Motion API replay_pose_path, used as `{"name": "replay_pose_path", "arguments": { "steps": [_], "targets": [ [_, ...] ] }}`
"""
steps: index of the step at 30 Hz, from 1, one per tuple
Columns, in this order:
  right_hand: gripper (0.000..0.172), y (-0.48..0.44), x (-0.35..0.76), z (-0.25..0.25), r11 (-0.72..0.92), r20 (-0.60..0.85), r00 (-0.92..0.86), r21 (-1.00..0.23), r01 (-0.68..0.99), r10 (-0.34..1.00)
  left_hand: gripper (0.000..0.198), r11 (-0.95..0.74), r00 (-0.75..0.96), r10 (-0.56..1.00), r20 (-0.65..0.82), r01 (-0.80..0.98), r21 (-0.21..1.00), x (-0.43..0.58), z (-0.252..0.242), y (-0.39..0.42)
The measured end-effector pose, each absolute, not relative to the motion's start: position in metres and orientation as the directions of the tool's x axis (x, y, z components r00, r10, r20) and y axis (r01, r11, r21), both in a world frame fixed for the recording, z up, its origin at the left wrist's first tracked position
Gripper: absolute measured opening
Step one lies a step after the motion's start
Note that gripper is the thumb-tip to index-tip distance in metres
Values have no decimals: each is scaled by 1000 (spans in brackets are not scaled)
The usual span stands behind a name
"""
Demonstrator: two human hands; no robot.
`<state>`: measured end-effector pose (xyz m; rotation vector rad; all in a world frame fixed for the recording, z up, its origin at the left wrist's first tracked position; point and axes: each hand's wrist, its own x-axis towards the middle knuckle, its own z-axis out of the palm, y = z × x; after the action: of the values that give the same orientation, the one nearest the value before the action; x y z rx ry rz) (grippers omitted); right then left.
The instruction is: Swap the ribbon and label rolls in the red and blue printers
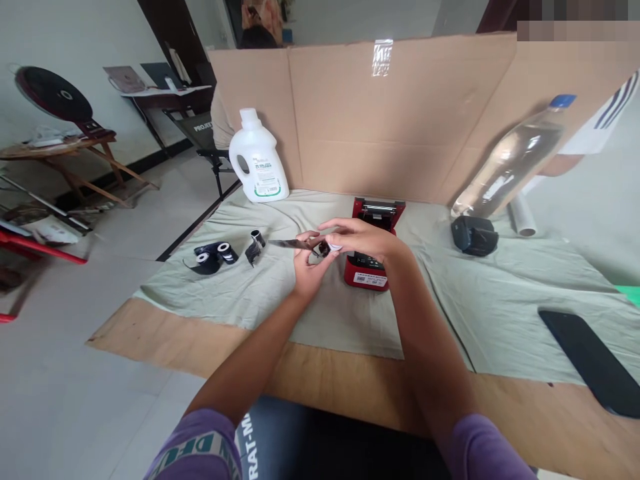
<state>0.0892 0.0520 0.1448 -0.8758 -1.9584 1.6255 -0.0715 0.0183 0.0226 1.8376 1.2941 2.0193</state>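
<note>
My left hand (306, 265) and my right hand (361, 239) meet above the pale green cloth (500, 300), both closed around a small black ribbon spool (325, 249) with a white core. A strip of dark ribbon film (287, 244) stretches left from the spool. Just behind my hands sits a red label printer (373, 270) with its lid open. Other black ribbon rolls (216, 256) and a loose ribbon piece (255, 248) lie on the cloth to the left.
A white detergent jug (258, 159) stands at the back left against a cardboard wall (400, 113). A clear bottle (510, 160), a black device (474, 235) and a white roll (523, 217) are at the right. A dark phone (590, 360) lies near the right edge.
</note>
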Motion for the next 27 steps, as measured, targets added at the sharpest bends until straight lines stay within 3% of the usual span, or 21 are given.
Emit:
{"name": "replay_pose_path", "arguments": {
  "steps": [5, 12, 21, 24, 27],
  "targets": [
    [42, 55, 106, 146, 64, -81, -707, -982, 177, 702, 33, -668, -181, 608, 773, 409, 621, -70, 22, 19],
    [53, 59, 110, 143, 103, -22, -831, -990, 96, 556, 33, -700, -128, 576, 807, 433, 568, -68, 23, 19],
    [49, 65, 112, 139, 168, 101, -885, -986, -26, 454, 44, -625, -79, 685, 724, 447, 640, -73, 29, 14],
    [52, 66, 117, 139, 177, 116, -881, -983, -37, 458, 42, -676, -12, 666, 746, 413, 610, -80, 34, 12],
    [60, 65, 128, 144, 161, 21, -841, -984, 78, 540, 36, -752, 72, 596, 799, 400, 525, -85, 40, 10]
  ]
}}
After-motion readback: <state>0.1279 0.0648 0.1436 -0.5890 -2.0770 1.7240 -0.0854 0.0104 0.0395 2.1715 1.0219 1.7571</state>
